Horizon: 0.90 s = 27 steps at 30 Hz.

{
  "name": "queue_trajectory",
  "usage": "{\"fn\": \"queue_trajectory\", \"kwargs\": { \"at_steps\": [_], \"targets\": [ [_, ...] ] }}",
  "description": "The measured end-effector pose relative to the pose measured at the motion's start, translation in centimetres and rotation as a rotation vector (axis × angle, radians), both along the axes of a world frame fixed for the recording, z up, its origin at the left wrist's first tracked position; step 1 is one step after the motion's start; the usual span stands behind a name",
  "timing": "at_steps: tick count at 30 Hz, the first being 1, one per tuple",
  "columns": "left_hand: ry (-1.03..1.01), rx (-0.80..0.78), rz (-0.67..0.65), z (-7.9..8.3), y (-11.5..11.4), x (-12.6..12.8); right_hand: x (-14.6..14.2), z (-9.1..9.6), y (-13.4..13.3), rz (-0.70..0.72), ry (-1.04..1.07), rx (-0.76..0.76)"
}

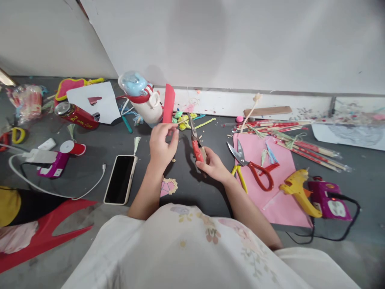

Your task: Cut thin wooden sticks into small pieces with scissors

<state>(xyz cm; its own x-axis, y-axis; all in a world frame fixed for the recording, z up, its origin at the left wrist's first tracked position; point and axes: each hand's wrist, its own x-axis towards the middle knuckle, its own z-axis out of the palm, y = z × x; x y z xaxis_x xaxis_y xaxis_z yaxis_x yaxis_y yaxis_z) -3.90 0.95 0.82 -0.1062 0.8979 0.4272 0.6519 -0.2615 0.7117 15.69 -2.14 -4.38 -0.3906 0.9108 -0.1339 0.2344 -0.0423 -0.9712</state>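
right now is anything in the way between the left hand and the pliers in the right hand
Nothing visible blocks the gap between the left hand and the pliers in the right hand. A thin piece in the left hand points toward them; yellow fuzzy strips appear to lie behind.

red-handled pliers, nose angled forward-left, and a thin tan stick beside it are held right of the white bottle.

Probably a craft workshop: glue gun, pliers, scrap-strewn table.
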Motion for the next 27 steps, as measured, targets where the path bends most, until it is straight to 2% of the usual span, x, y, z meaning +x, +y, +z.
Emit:
{"fn": "queue_trajectory", "kwargs": {
  "at_steps": [3,6,9,14,20,27],
  "targets": [
    [0.3,0.142,0.064,-0.2,0.2,-0.8,-0.2,0.6,-0.4,0.106,-0.018,-0.008],
    [0.376,0.117,0.07,-0.9,0.4,-1.2,-0.4,0.9,-0.7,0.172,-0.011,-0.014],
    [0.359,0.105,0.07,-1.3,0.3,-1.5,-0.5,1.0,-0.8,0.191,0.001,0.01],
    [0.325,0.198,-0.001,-1.2,0.2,-1.9,-0.4,1.0,-0.7,0.212,-0.012,0.075],
    [0.284,0.096,-0.032,0.0,-0.1,-1.7,-0.3,0.8,-0.6,0.214,-0.037,0.131],
    [0.285,0.087,-0.064,0.3,-0.2,-1.9,-0.1,0.8,-0.5,0.232,-0.039,0.144]
  ]
}}
